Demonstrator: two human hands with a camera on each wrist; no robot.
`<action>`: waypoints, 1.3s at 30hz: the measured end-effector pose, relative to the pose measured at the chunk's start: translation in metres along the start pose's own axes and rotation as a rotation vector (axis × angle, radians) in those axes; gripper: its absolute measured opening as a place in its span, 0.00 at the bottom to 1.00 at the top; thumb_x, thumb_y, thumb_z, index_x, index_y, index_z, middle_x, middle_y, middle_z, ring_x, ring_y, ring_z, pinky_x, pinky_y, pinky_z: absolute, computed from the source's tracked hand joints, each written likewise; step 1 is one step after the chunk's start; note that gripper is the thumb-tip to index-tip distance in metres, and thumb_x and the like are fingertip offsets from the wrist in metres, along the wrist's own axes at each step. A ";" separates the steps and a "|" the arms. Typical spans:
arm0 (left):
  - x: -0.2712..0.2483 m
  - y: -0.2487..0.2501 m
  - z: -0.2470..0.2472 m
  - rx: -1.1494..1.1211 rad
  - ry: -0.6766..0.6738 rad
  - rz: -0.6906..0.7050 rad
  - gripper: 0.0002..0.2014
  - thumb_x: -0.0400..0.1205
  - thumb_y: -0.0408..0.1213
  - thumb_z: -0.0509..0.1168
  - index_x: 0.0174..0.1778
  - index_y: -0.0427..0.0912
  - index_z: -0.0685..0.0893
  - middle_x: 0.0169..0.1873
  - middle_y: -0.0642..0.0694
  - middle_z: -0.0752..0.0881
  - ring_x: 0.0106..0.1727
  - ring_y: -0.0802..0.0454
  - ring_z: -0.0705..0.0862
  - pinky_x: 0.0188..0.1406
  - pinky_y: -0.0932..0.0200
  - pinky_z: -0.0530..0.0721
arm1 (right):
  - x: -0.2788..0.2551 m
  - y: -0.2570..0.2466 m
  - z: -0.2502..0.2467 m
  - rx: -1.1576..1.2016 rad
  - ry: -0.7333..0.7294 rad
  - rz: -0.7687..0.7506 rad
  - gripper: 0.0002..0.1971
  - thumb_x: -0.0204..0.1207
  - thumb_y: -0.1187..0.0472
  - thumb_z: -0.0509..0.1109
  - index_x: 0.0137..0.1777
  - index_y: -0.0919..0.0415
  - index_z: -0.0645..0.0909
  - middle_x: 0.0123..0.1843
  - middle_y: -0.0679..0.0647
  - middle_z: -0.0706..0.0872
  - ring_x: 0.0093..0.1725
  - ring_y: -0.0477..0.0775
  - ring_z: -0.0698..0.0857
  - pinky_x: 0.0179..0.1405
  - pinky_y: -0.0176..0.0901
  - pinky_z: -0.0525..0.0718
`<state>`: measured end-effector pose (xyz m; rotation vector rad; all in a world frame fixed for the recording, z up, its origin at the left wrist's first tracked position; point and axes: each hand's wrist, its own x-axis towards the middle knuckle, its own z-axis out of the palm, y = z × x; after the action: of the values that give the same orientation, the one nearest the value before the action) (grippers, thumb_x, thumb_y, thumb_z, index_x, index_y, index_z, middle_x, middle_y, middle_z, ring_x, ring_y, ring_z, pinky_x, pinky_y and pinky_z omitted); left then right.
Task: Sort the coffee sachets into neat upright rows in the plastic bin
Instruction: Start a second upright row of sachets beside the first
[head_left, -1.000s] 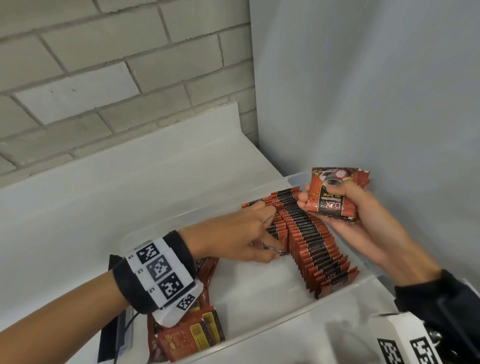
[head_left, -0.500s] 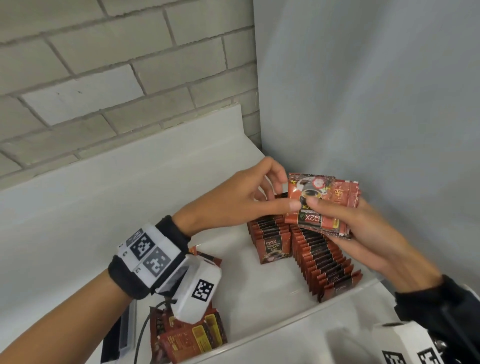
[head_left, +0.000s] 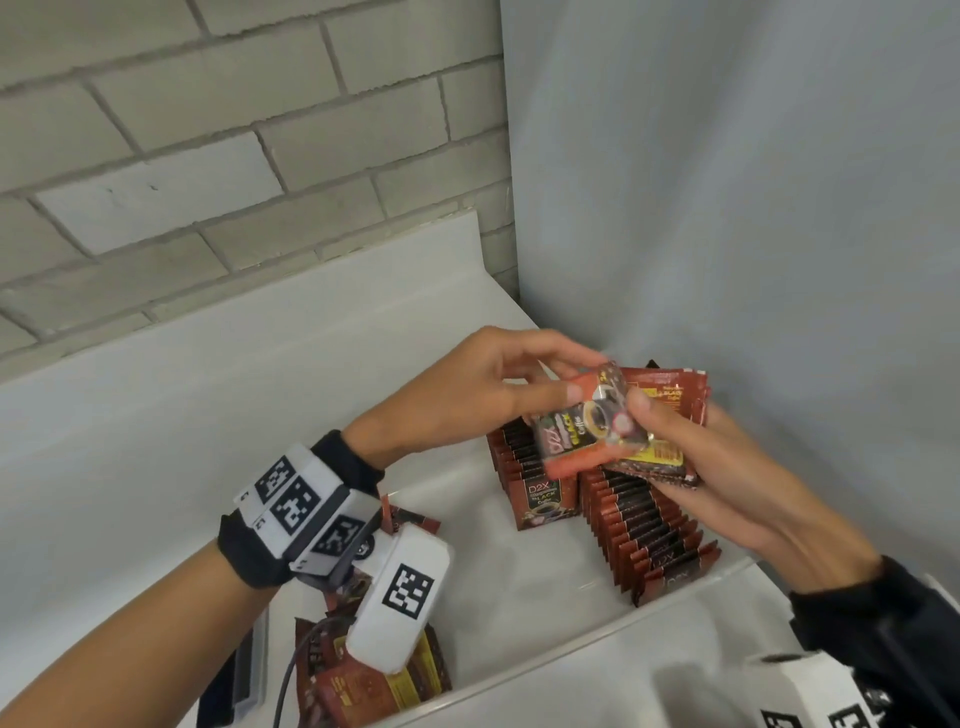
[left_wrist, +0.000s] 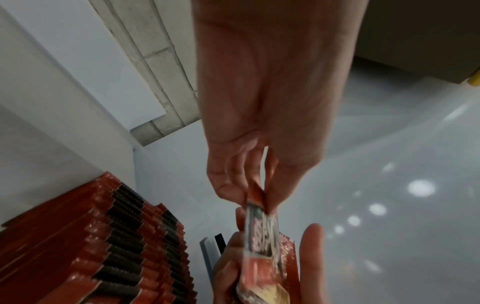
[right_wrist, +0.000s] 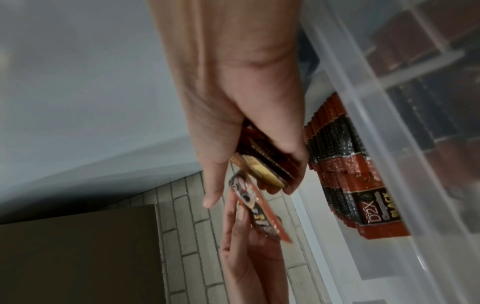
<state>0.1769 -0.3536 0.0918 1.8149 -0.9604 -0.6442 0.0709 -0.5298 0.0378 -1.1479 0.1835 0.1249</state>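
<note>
Left hand (head_left: 467, 395) pinches the top sachet (head_left: 587, 426) off the stack (head_left: 670, 410) clamped in the right hand (head_left: 727, 467); short row (head_left: 540, 483) directly below, nearer left.

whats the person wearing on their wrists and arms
The left hand is bare, its wrist in a black band carrying a white block with black square markers, a white camera pod and a dark cable. The right hand emerges from a black sleeve.

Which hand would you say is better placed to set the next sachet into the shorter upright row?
Left. The left hand already pinches the top sachet, above the shorter row; the right hand holds the stack.
</note>
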 end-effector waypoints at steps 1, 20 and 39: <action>0.000 0.000 0.000 0.038 -0.014 0.018 0.14 0.82 0.33 0.65 0.63 0.43 0.84 0.52 0.46 0.87 0.52 0.51 0.87 0.49 0.56 0.87 | 0.001 0.001 -0.001 -0.010 -0.013 0.008 0.37 0.54 0.44 0.86 0.63 0.60 0.84 0.61 0.64 0.88 0.61 0.63 0.87 0.57 0.52 0.87; -0.008 -0.004 -0.013 0.125 -0.110 0.001 0.11 0.76 0.30 0.73 0.54 0.39 0.89 0.53 0.47 0.87 0.55 0.51 0.85 0.59 0.53 0.84 | -0.002 -0.002 0.000 0.073 0.063 -0.052 0.22 0.62 0.66 0.77 0.59 0.57 0.86 0.51 0.58 0.91 0.52 0.56 0.90 0.49 0.41 0.89; 0.004 -0.058 0.023 0.898 -0.411 0.349 0.14 0.76 0.32 0.72 0.56 0.49 0.90 0.40 0.55 0.62 0.44 0.64 0.54 0.40 0.67 0.54 | 0.001 -0.003 0.002 0.251 0.196 -0.123 0.22 0.69 0.57 0.72 0.65 0.59 0.83 0.44 0.54 0.87 0.45 0.50 0.87 0.58 0.44 0.85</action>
<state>0.1808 -0.3549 0.0293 2.2071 -2.0286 -0.3823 0.0724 -0.5291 0.0411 -0.9169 0.2927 -0.1178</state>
